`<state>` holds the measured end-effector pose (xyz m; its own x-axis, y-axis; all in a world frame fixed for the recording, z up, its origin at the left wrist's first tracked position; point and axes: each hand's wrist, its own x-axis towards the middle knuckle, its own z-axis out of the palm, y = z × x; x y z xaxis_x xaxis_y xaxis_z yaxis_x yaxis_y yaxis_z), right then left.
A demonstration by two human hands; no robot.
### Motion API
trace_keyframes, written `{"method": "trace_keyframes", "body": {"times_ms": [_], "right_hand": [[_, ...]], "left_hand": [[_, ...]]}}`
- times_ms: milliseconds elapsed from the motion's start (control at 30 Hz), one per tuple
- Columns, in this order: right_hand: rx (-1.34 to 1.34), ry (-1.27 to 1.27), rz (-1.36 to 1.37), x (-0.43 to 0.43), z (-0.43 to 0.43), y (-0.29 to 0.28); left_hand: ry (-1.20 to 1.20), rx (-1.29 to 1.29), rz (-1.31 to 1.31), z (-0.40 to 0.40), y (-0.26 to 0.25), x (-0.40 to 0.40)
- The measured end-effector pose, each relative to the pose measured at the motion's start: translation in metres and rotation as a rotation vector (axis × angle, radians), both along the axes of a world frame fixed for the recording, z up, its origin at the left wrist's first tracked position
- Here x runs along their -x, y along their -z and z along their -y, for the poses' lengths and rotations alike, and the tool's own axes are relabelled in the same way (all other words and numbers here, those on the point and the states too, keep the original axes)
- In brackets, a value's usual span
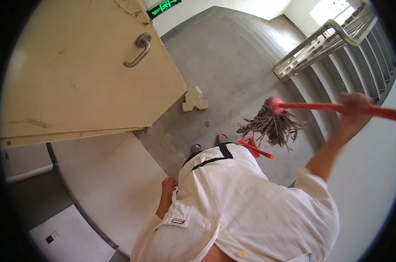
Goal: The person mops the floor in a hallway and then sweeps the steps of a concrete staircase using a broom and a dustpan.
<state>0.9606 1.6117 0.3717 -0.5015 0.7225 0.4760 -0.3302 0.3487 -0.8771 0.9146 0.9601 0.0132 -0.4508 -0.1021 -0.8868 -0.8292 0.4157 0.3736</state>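
Note:
My right hand (355, 108), blurred, grips the red handle (312, 106) of a mop and holds it up on my right side. The handle lies nearly level across the view, and its far end runs out past the right rim. Dark, stringy strands hang from the pink socket of the mop head (271, 126), above the concrete floor. Down beside my left hip is my left hand (169, 185), its fingers curled. Whether anything is inside them cannot be seen. A red plastic dustpan (254, 151), or a similar tool with a handle, is partly hidden behind my shirt.
A cream door (86, 72) with a metal lever handle (140, 50) stands ajar at left. By its lower corner lies a pale broken block (194, 99). Stairs (358, 68) with a metal handrail (315, 42) rise at right. A lit green exit sign (164, 8) hangs above.

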Motion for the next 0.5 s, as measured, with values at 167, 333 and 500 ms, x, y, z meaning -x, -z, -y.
{"method": "trace_keyframes", "body": {"times_ms": [167,333,500], "right_hand": [[0.152,0.258,0.455,0.027,0.008,0.16],[0.091,0.24,-0.104,0.028,-0.041,-0.008],[0.052,-0.008,-0.158,-0.021,0.011,-0.136]], "left_hand": [[-0.012,-0.105,-0.09,-0.02,0.027,0.01],[0.098,-0.029,-0.205,-0.005,0.01,0.022],[0.005,-0.019,-0.095,-0.005,0.011,0.029]]}}
